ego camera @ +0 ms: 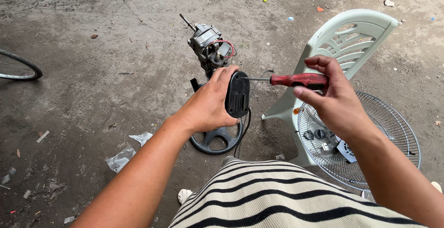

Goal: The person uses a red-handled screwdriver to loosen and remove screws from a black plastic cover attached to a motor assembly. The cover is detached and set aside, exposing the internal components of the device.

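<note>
Striped cloth [277, 195], cream with black bands, is filling the bottom of my view, and both bare arms are reaching out over it above a dirt floor [92, 94]. My left hand [210, 105] is wrapping its grip around a black housing [237, 94] that is sitting at the top of a stripped fan stand, fingers closed over its left edge and palm behind it. My right hand [333, 98] is closing its grip on the red handle of a screwdriver [298, 79], pinching it between thumb and fingers. The screwdriver is lying almost level, its long axis running right to left, and its thin metal tip is meeting the right edge of the housing, just beside my left fingertips. So the housing is lying to the left of the right hand, along the line of the tool, while the left hand is already touching it. Beyond the housing a bare fan motor [209, 45] with red wires is leaning back, shaft pointing up and away. Below, the round black base [217, 140] is resting on the floor. To the right, a pale plastic chair [347, 38] is lying tipped, with a wire fan guard [370, 135] beside it.
</note>
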